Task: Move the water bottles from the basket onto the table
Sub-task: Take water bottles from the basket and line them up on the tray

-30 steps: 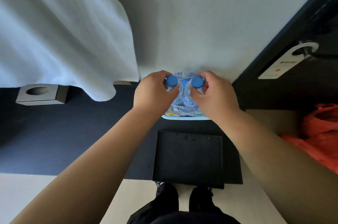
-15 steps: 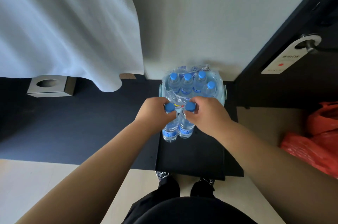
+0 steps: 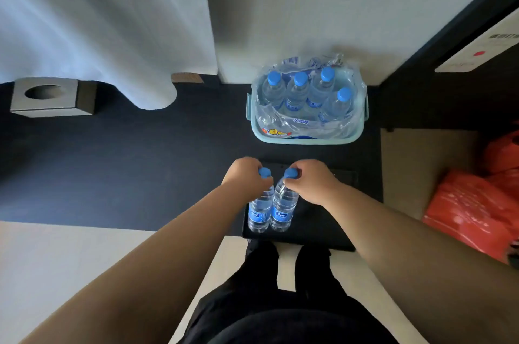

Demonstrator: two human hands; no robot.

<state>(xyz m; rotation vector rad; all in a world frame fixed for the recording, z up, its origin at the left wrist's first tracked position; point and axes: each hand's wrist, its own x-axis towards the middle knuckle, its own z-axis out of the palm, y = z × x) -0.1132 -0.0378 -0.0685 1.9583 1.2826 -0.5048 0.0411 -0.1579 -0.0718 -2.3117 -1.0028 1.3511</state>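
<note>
A pale blue basket (image 3: pixel 306 140) stands on the dark floor against the wall, lined with torn clear plastic wrap. Several clear water bottles with blue caps (image 3: pixel 297 92) stand inside it. My left hand (image 3: pixel 245 175) grips the neck of one bottle (image 3: pixel 259 213). My right hand (image 3: pixel 311 182) grips the neck of a second bottle (image 3: pixel 282 210). Both bottles are upright, side by side, at the near left part of a small black table (image 3: pixel 323 228). Whether their bases touch the tabletop I cannot tell.
A grey square tissue box (image 3: pixel 50 98) sits on the floor at the left under a white curtain (image 3: pixel 98 20). Orange plastic bags (image 3: pixel 477 203) lie at the right. A dark door with a hanging tag (image 3: pixel 483 46) is at the far right. My legs stand just before the table.
Both hands lifted one bottle each out of the basket and drew them toward me, down over the black table. The basket with the other bottles is uncovered now.
</note>
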